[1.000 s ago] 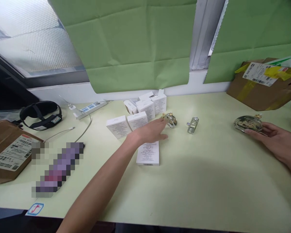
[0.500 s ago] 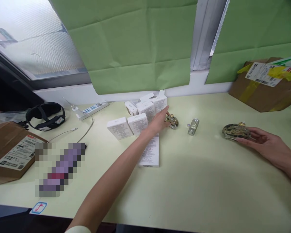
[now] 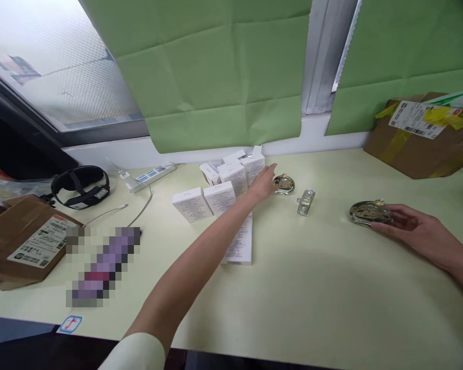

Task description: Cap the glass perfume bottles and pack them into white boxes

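Note:
My left hand point(image 3: 263, 185) reaches far across the pale green table point(image 3: 312, 288), fingers on a small round gold-capped glass bottle point(image 3: 284, 184) that stands upright. A small clear square bottle point(image 3: 305, 202) lies apart to its right. My right hand point(image 3: 412, 228) rests on the table, fingertips against a flat round glass bottle with dark gold pattern point(image 3: 369, 213). Several white boxes point(image 3: 219, 190) cluster just left of my left hand; a long white box point(image 3: 239, 244) lies under my forearm.
A taped cardboard parcel point(image 3: 424, 136) sits at the back right, another point(image 3: 21, 241) at the left edge. A black headband device point(image 3: 81, 186), a white power strip point(image 3: 152, 174) and a cable point(image 3: 111, 209) lie at the back left. Green paper covers the window behind.
My left hand has stretched farther back and right, taking the round gold bottle and setting it upright. My right hand has slid the flat patterned bottle leftward, toward the middle.

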### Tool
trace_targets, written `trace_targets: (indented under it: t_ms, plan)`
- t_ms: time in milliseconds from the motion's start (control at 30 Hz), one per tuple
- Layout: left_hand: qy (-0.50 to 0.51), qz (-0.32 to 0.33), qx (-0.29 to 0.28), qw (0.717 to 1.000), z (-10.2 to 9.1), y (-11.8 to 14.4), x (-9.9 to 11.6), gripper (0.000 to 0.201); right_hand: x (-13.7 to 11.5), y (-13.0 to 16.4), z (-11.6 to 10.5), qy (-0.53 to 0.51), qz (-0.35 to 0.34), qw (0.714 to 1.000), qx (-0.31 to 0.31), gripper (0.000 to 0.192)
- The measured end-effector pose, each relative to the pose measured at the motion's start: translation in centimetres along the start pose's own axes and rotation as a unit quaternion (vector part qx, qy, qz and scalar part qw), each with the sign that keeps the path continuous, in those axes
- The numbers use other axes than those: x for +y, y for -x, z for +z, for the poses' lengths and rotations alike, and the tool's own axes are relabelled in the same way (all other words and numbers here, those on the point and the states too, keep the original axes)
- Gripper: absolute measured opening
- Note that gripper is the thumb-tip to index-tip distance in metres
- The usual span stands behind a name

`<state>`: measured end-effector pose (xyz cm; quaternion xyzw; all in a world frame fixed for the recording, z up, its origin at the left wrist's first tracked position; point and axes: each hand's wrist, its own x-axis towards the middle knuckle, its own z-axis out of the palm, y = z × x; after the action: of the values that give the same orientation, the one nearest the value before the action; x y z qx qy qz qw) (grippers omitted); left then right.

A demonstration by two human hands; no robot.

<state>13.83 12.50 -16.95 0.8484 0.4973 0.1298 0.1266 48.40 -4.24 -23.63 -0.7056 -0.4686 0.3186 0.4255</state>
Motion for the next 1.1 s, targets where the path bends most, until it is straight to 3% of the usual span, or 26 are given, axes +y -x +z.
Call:
trace_targets:
  t_ms: [167,267,533,833,967,1100]
  plan:
    - [-0.093,-0.033,-0.067,0.993,-2.4,2.3,-1.4,0.049,0.8,-0.4,-0.1,-0.012,-0.007,1.000,-0.011,0.060]
    - [-0.135,-0.041,-0.110,0.984,-2.9,3.1,-1.9,0.046,1.3,-0.6,-0.2,-0.011,-0.015,0.999,-0.027,0.063]
    - [-0.180,-0.040,-0.128,0.975,-1.5,2.9,-0.9,0.037,0.7,-0.3,-0.1,-0.039,-0.005,0.999,-0.034,0.059]
    - [-0.202,-0.014,-0.128,0.971,-3.1,0.1,-1.2,0.037,-0.4,0.4,0.2,-0.012,-0.017,0.999,-0.034,0.055]
    - [-0.199,-0.023,-0.125,0.972,-2.1,-0.8,-0.8,0.036,-0.4,0.4,0.1,-0.021,-0.019,0.999,-0.046,0.052]
    - [-0.186,-0.038,-0.116,0.975,-1.2,-0.7,-0.9,0.037,-1.9,1.5,0.5,-0.016,-0.014,0.997,-0.072,0.045]
